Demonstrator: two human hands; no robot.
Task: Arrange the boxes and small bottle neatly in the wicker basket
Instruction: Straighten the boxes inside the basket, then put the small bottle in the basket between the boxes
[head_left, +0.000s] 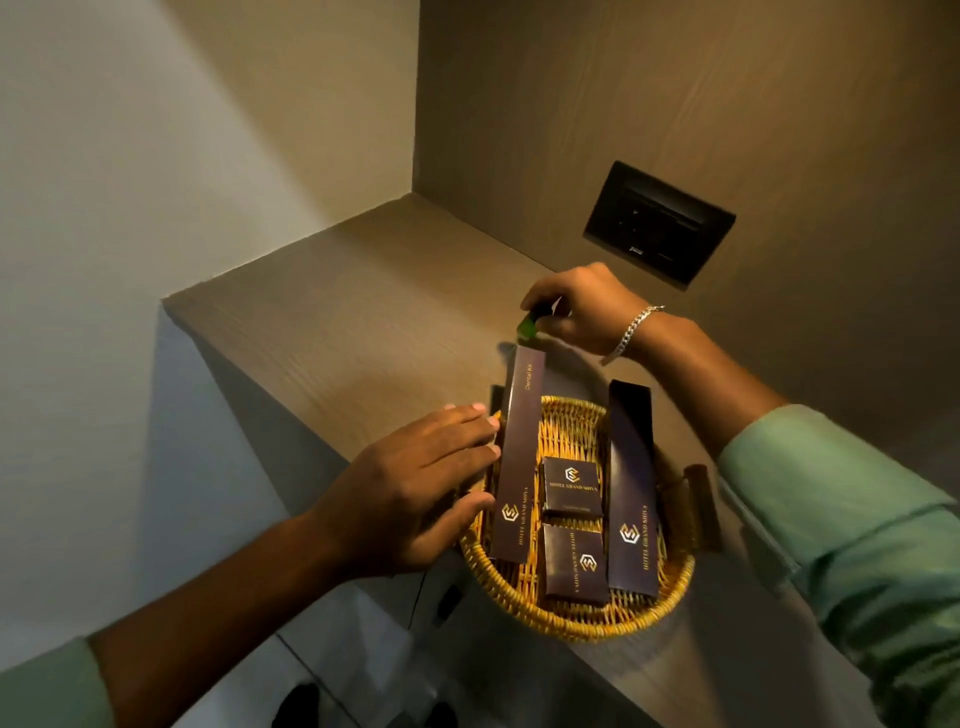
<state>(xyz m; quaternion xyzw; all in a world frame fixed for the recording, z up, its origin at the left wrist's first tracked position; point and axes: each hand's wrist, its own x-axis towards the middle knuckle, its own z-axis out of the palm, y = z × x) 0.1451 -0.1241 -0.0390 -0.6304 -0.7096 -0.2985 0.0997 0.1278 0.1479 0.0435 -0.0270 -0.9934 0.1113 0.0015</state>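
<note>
A round yellow wicker basket (582, 626) sits on a wooden shelf. Inside it lie a long dark box marked Dental Kit (518, 457) on the left, a second long dark box (631, 493) on the right, and two small square dark boxes (571, 488) (575, 564) between them. My left hand (415, 493) rests flat against the Dental Kit box's left edge, fingers extended. My right hand (587, 306) hovers beyond the basket's far rim, pinching a small green bottle (529, 325), mostly hidden by the fingers.
The wooden shelf (363, 322) runs back to a corner with wood-panelled walls. A dark switch panel (660, 223) is set in the right wall. A brown basket handle (698, 499) sticks out at the right. The shelf's front edge drops off at the left.
</note>
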